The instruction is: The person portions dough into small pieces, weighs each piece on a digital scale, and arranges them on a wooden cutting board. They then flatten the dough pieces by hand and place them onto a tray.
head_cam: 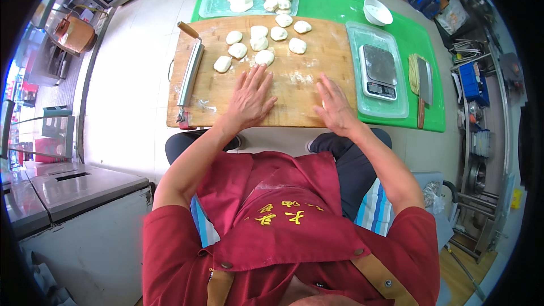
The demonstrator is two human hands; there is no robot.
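Observation:
My left hand lies over the wooden board, palm down with its fingers spread. Its fingertips are at the near edge of a round dough piece; whether they touch it I cannot tell. On the right half of the board is my right hand, fingers slightly apart, nothing visible in it; its palm side is partly hidden. Several more dough pieces, such as one at the left and one at the right, sit on the far half of the board. Loose flour dusts the wood between my hands.
A metal bar with a wooden handle runs along the board's left side. A digital scale sits in a plastic tray at right, near a white bowl and a cleaver. Beyond the board, a clear tray holds more dough.

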